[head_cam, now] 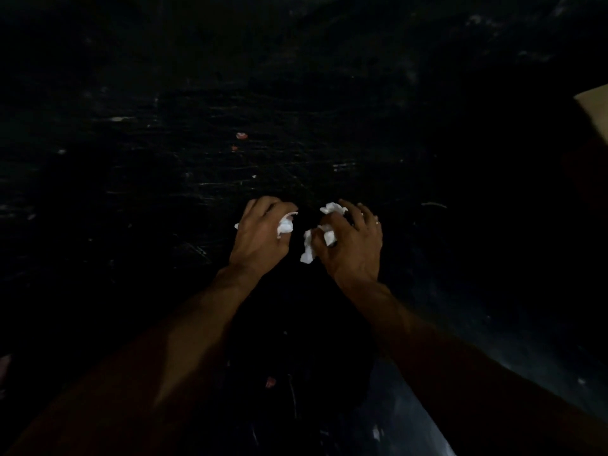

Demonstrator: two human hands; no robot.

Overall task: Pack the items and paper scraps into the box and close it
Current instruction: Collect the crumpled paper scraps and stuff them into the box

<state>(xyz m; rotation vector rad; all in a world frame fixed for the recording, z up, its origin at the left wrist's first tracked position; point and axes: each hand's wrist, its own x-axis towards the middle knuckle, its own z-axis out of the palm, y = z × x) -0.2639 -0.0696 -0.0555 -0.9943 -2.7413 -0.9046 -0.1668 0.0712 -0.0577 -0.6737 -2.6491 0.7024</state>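
Both forearms enter from the bottom edge, bare, angled inward; light is very dim. Between them I note a small pink fleck (270,382) on the black scratched surface (148,166).

Left hand (260,235): palm down, fingers curled round a crumpled white paper scrap (285,226) that pokes out beside the thumb.

Right hand (353,246): palm down, near the left but apart from it, fingers and thumb bunched on a larger paper wad (329,236), with a tail hanging below the thumb.

I cannot tell whether either hand touches the surface.

Farther out: a red fleck (241,135) among the scratches. At the right edge is a tan cardboard corner (594,110), cut off by the frame, the rest unseen.
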